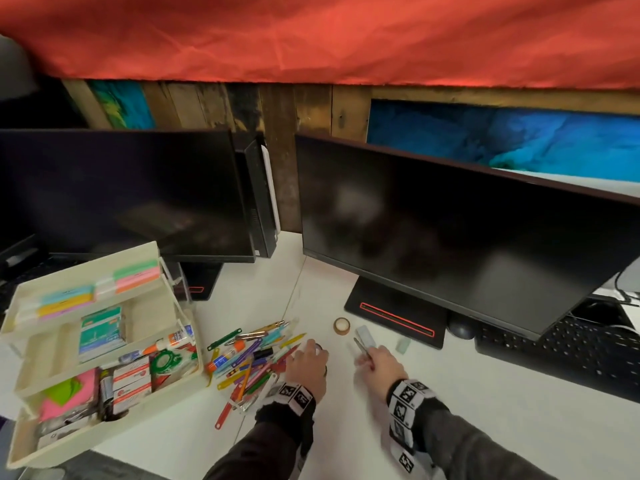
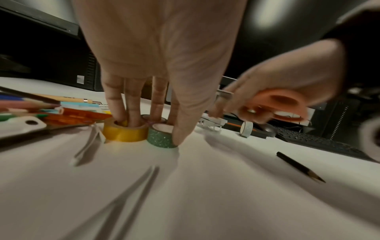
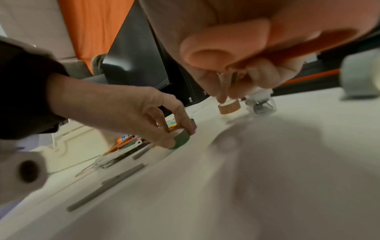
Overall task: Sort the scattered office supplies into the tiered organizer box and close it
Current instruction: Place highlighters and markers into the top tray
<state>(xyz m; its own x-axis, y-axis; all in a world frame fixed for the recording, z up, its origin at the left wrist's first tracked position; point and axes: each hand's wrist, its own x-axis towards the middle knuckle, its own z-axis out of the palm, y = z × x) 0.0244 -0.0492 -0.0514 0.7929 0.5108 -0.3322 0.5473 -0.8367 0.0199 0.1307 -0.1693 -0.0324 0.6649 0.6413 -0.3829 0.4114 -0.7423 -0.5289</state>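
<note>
Pencil [image 2: 300, 167]: short, dark, sharpened; lies alone on the white desk [image 1: 467, 427] nearest the left wrist camera.
Blurred strips: grey streaks on the desk in both wrist views, too smeared to name.
Left hand [image 1: 307, 367]: fingers pushed down into a cluster of tape rolls, two inside the core of the yellow tape roll [image 2: 124, 131], thumb pressed against the outer wall of the green glitter tape roll [image 2: 162, 138]; a third roll behind them is mostly hidden by the fingers. The hand grasps the rolls together.
Right hand [image 1: 379, 362]: clenched round orange-handled scissors [image 2: 275, 107]; metal blades stick out past the fingers, handle loops partly covered by the palm.
Pile of pens and pencils [image 1: 249, 355]: coloured pencils, pens and flat plastic clips heaped just left of the left hand; writing too blurred to read.
Tiered organizer box [image 1: 104, 344]: cream plastic, open, trays stepped out at the desk's left; holds sticky notes in pastel strips, a green-white box, a glue bottle with orange cap, small red-white boxes, a pink pad. Labels unreadable; its near corner is cut off.
Brown tape roll [image 1: 341, 326]: lies flat, apart, beyond the hands.
Pale eraser-like block [image 1: 402, 344]: small, soft-edged, hard to identify.
Monitors [image 1: 450, 237]: two dark screens, stands with red stripes.
Keyboard [image 1: 561, 355]: black, right side, partly under the screen.
</note>
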